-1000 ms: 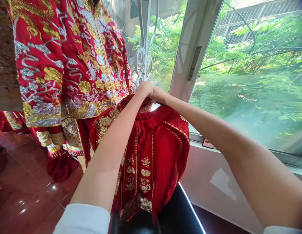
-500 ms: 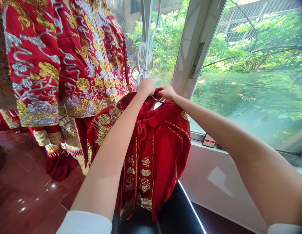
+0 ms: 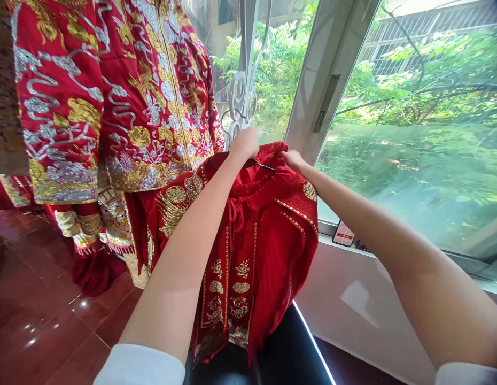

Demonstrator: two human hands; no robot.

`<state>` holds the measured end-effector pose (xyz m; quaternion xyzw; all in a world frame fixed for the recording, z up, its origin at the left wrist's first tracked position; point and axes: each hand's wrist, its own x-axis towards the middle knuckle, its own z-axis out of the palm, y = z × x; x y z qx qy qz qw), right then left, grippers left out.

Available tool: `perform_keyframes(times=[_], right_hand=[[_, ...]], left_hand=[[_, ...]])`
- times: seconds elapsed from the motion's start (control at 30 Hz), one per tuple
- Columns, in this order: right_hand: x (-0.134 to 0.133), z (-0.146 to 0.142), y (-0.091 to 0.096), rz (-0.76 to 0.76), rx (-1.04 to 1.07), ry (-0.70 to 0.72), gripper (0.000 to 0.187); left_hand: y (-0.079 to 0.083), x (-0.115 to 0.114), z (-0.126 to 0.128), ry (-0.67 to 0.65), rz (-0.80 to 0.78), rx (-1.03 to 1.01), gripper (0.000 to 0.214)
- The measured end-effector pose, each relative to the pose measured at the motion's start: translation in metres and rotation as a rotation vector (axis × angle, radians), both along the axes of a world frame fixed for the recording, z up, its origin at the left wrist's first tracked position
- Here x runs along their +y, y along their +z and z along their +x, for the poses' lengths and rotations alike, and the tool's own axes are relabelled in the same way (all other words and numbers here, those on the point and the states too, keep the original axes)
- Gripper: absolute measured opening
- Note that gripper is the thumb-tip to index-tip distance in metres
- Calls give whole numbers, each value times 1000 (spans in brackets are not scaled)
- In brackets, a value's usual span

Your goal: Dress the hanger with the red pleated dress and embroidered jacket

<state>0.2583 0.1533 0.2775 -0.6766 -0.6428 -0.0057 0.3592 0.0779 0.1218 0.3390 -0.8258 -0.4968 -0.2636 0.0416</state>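
A red skirt (image 3: 256, 240) with gold embroidery hangs in front of me, bunched at its top edge. My left hand (image 3: 244, 143) is closed on that top edge, at the left. My right hand (image 3: 292, 159) pinches the same edge a little to the right. A thin dark bar (image 3: 265, 166), perhaps part of a hanger, shows between the two hands. Left of the skirt hangs a red jacket (image 3: 124, 91) thick with gold and silver embroidery.
A large window (image 3: 412, 123) with green trees behind it fills the right side, with a pale frame post (image 3: 324, 80) and a white sill and wall (image 3: 352, 294) below. A small red card (image 3: 343, 233) lies on the sill. Glossy red floor tiles (image 3: 44, 315) lie at lower left.
My hands have drawn apart along the skirt's top edge; the right hand moved to the right. The dark bar between them has come into sight.
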Motion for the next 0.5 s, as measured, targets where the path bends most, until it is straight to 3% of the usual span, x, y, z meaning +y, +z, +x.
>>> perform_keyframes(times=[0.07, 0.13, 0.3, 0.37, 0.5], right_hand=[[1, 0, -6, -110, 76, 45, 31], [-1, 5, -9, -96, 28, 25, 29], [-25, 44, -9, 212, -324, -150, 34], [-39, 59, -15, 262, -527, -186, 40], [-61, 73, -23, 23, -768, -30, 55]], left_hand=[[0, 0, 0, 4, -5, 5, 42], [-1, 1, 0, 7, 11, 6, 43], [-4, 5, 1, 19, 62, -2, 45], [-4, 7, 2, 10, 66, -2, 45], [-2, 9, 0, 4, 41, -6, 42]])
